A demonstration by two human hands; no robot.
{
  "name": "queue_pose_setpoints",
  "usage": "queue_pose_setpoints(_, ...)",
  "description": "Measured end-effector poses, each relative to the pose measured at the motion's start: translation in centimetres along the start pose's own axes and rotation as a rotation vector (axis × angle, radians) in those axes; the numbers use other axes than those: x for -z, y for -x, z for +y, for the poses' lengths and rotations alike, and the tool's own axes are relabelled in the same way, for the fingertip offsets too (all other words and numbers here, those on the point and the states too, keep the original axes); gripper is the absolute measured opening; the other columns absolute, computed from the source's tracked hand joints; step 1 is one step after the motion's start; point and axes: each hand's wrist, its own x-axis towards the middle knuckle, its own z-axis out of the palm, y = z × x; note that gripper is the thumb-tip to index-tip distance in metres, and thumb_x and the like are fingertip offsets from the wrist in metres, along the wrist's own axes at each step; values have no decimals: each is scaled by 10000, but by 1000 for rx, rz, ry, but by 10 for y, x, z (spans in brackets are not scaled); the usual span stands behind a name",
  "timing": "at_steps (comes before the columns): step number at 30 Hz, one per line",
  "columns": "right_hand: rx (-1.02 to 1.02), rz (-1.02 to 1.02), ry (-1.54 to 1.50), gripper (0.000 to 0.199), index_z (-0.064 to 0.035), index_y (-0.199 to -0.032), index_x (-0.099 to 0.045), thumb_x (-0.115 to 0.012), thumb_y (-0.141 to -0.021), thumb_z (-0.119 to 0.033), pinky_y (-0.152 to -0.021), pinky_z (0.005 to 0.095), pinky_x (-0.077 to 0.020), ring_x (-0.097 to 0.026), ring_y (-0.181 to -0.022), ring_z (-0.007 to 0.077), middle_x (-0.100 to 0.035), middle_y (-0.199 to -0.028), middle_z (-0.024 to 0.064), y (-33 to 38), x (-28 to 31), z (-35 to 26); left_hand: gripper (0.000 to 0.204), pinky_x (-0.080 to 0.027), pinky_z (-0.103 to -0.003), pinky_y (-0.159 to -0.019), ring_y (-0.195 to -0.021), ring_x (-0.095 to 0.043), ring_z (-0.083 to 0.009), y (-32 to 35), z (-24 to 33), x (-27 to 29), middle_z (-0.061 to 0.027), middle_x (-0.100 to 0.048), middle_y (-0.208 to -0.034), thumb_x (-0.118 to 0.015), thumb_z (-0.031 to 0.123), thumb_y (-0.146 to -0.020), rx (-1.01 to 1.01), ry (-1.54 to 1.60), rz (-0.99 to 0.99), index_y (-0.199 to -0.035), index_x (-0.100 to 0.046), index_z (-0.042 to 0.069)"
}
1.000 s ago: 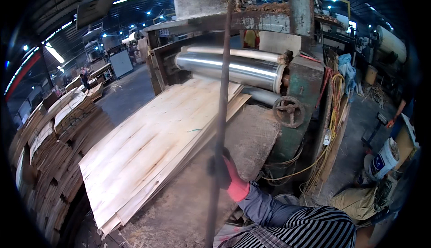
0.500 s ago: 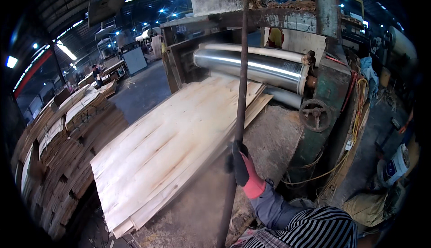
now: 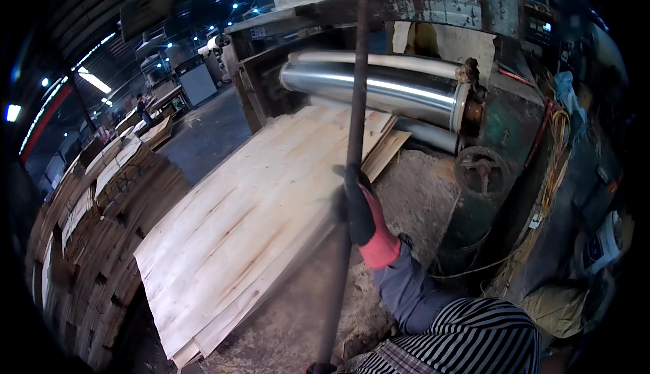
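Note:
My right hand (image 3: 365, 215), in a black and red glove, is closed around a long dark pole (image 3: 356, 103). The pole stands slantwise across the middle of the view, in front of a stack of pale wood veneer sheets (image 3: 230, 218). At the lower edge a sliver of dark glove, my left hand (image 3: 320, 368), wraps the pole's lower part; most of it is cut off. Behind the pole, the sheets' far end lies close to a shiny steel roller (image 3: 399, 93) in a heavy machine frame. My right fingers are partly blurred.
A handwheel (image 3: 482, 171) sits on the green machine side (image 3: 511, 120) at right. Yellow cables (image 3: 552, 160) hang beyond it, near a white bucket (image 3: 602, 244). More stacked veneer (image 3: 115, 232) stands at left. A dusty brown surface (image 3: 413, 191) lies beside the sheets.
My right hand has moved up, higher along the pole. The pole's top now runs out of the upper edge, and dark glove has come in at the lower edge. The view has shifted slightly.

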Motion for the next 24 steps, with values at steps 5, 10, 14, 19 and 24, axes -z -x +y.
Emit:
queue_pose_setpoints(5,35,-24,-71,313,-80,-1092,-384,-420,-875,-302,-390,230,-365,-435,-420,118,-423,-569,20,-20,0,-11,242,-412,-228,-528,-619,-505,-99,0,-63,22,-65,-563,-725,-568,193,-780,92,165,-36,-929,-546,3)
queue_pose_setpoints(10,32,55,-79,179,-173,-1002,-435,-457,-853,-269,-374,255,-374,-460,-418,144,-438,-560,33,-31,15,-21,247,-415,-231,-533,-621,-507,-103,-23,-121,41,-68,-565,-726,-562,203,-780,164,290,-77,-923,-546,2)
queue_pose_setpoints(14,-96,13,-267,165,-180,-895,-444,-529,-808,-292,-372,286,-394,-457,-394,169,-444,-544,29,-41,21,-14,264,-412,-238,-532,-604,-506,-110,8,-8,1,-67,-566,-702,-529,249,-787,-56,42,-10,-884,-551,5)
queue_pose_setpoints(19,-89,95,-156,175,-122,-799,-416,-564,-790,-215,-319,279,-378,-429,-361,147,-417,-507,24,-28,13,-32,310,-410,-247,-530,-583,-504,-119,25,34,-27,-65,-568,-672,-488,306,-796,-176,-94,-15,-836,-556,7)
queue_pose_setpoints(24,-72,118,-77,187,-103,-795,-404,-559,-789,-209,-318,282,-382,-430,-361,143,-413,-506,25,-24,20,-37,373,-407,-255,-529,-562,-503,-128,33,46,-37,-64,-569,-642,-447,364,-804,-211,-139,-29,-787,-562,10)
